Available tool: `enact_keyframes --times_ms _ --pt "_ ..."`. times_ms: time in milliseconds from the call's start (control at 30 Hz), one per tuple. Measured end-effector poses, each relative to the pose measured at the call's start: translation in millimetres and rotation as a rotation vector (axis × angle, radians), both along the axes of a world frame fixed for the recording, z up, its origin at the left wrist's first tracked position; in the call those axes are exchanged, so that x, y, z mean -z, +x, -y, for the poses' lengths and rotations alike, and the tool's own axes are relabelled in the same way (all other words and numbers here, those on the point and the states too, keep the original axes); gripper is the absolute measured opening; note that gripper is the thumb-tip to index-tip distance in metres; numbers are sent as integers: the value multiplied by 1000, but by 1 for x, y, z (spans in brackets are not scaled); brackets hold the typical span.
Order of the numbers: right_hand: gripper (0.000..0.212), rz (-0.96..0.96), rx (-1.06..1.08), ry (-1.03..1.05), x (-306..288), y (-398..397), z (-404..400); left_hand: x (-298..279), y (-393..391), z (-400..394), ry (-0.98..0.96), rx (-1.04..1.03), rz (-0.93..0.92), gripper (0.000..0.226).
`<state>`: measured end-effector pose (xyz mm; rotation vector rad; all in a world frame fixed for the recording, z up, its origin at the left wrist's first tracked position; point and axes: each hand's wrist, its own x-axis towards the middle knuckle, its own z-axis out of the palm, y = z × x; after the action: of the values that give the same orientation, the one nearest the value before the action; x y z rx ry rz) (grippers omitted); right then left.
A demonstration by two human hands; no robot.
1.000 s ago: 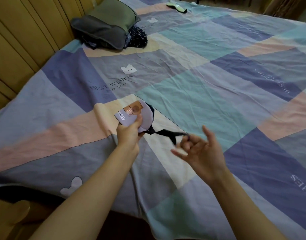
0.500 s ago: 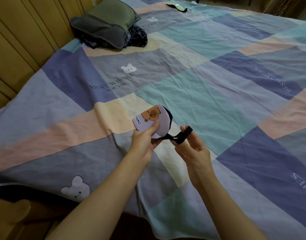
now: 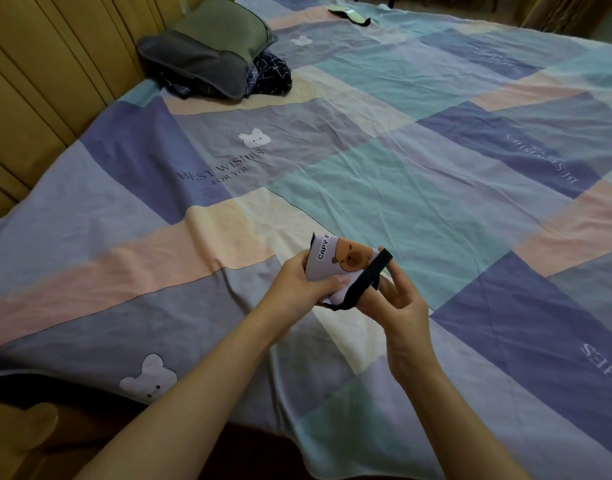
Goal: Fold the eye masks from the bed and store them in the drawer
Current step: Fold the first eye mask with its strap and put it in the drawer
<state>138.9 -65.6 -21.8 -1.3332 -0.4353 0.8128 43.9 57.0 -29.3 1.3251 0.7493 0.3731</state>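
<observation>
Mask in hand: you are holding the folded lilac fabric eye mask with the brown capybara print (image 3: 342, 259) in the air, low over the near part of the patchwork pastel bedsheet (image 3: 418, 202).
Left hand: your left hand (image 3: 302, 289) is gripping the folded mask, thumb pressing on its printed face.
Right hand: your right hand (image 3: 398, 299) is pinching the mask's black elastic strap (image 3: 365, 282), which is running slantwise across the mask's right edge.
Handling: the mask is looking light, soft and springy; judging by that, it is likely wanting to unfold if your thumb lets go.
Where to hold: you are best keeping the thumb on the folded body and drawing the strap by its middle, not its end.
Second mask: a pale green eye mask (image 3: 349, 13) is lying flat at the far end of the bed, well apart.
Drawer: not showing in this view.
</observation>
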Motion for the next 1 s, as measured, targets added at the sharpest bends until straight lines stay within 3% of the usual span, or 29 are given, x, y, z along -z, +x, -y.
enact_keyframes --times_ms 233,367,467,567,633,700,800,900,1000 --pt "48 182 -113 -9 -8 13 -1 -9 -7 -6 -16 216 -5 33" --pt "57 181 -201 -34 -8 16 -2 -8 -10 -3 15 237 -52 34" --pt "63 120 -199 -58 -3 18 -2 -5 -12 3 -46 163 -43 48" --pt "39 151 -133 -93 0 15 -5 -5 -12 7 -118 148 -41 64" --pt "27 180 -112 -95 0 10 -8 -4 -13 11 -75 195 -39 53" --pt "30 162 -107 -83 -5 5 -11 -3 -13 13 -63 222 -8 38" --pt "31 201 -110 -117 -4 1 -13 4 -18 9 -84 173 59 42" --pt "20 362 -46 -185 -5 7 -10 12 -29 -5 -5 149 -23 47" --pt "53 537 -224 -97 -17 14 -7 15 -39 -15 20 169 -97 35"
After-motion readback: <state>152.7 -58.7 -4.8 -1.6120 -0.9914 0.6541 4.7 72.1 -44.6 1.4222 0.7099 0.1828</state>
